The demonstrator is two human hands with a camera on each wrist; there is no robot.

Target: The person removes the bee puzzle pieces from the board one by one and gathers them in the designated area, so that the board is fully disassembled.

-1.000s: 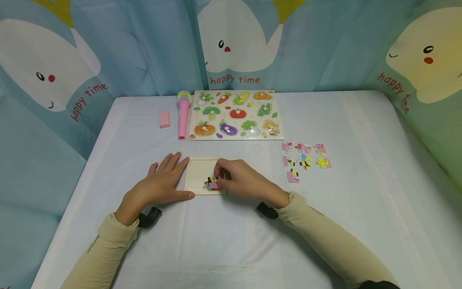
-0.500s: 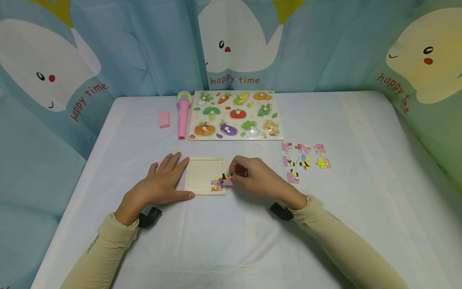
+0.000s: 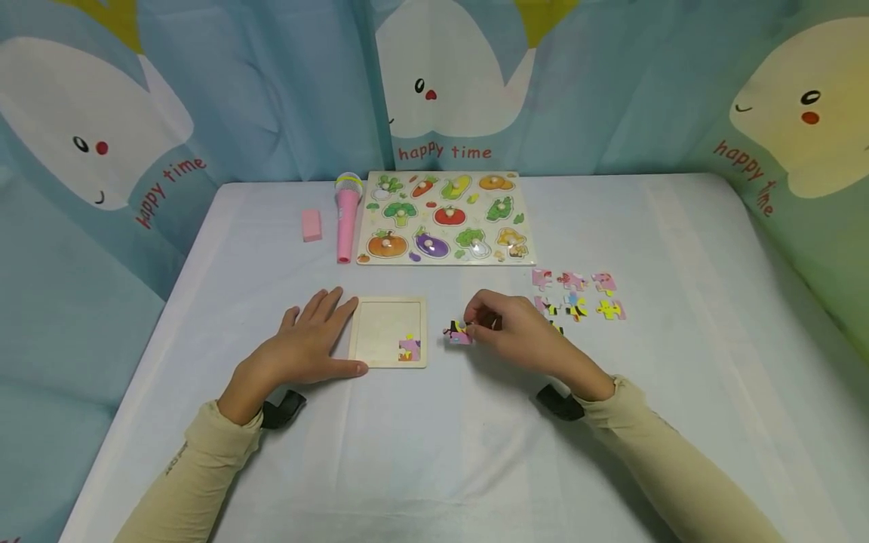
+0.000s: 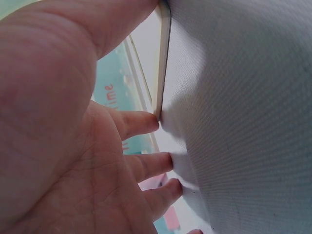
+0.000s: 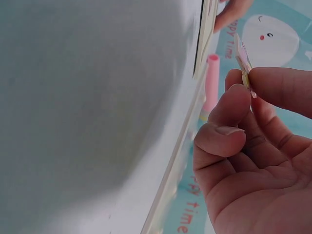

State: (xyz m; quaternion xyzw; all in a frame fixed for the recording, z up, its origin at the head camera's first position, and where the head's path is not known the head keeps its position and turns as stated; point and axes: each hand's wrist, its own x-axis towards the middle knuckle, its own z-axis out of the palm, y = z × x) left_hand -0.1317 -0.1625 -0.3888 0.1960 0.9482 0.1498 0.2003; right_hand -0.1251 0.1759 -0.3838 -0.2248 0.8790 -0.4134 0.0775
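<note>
In the head view my left hand (image 3: 302, 347) lies with spread, straight fingers at the left side of a square wooden puzzle frame (image 3: 388, 299). Its thumb touches the lower left corner and its index fingertip the upper left one. One pink jigsaw piece (image 3: 409, 350) sits in the lower right corner inside the frame. To the right of the frame, my right hand (image 3: 519, 332) pinches another jigsaw piece (image 3: 458, 333), pink, black and yellow, between thumb and fingers. The right wrist view shows this held piece (image 5: 242, 58) edge-on, raised off the tablecloth.
Several loose jigsaw pieces (image 3: 575, 306) lie in rows on the right, partly hidden behind my right hand. At the back stand a vegetable peg puzzle board (image 3: 444, 234), a pink toy microphone (image 3: 346, 222) and a small pink block (image 3: 311, 225). A printed curtain (image 3: 597, 98) borders the table.
My right hand has carried the pinched piece from over the frame to the right, off its edge. The piece in the frame's corner is now uncovered. My left hand stays put.
</note>
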